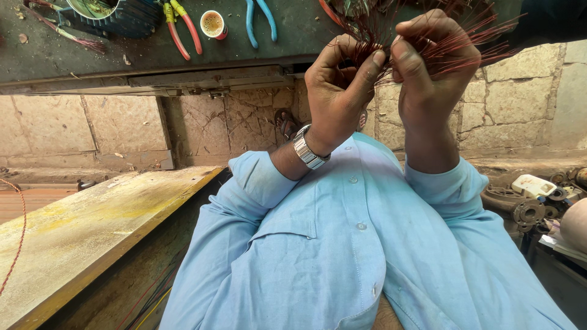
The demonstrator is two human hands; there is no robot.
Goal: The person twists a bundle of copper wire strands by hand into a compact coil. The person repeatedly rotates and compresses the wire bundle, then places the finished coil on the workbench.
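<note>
L to R. Bench top (287, 36): red-handled pliers (181, 27), small cup (213, 24) w/ brown drink, blue-handled pliers (262, 18) — all lying well apart from the hands.

Left hand (336, 91), watch on wrist: clenched round a bunch of thin reddish wires (452, 43), thumb pressed up near the right thumb. Right hand (434, 67): also closed on the same bunch, strands fanning out up & to the right past the fingers. Wires sit at bench edge, held in air between both hands.

Doing it well, as I judge: keep the hands close so the strands stay bundled; pinch w/ thumb pads, not nails, since fine wire kinks easily; work the loose ends together bit by bit, no yanking.

Packages/labels: cup is white w/ red band, round, left of the blue pliers. Far right, low: a white boxy part (531, 184) among dark round metal pieces; any markings too small to tell. No signs seen.
</note>
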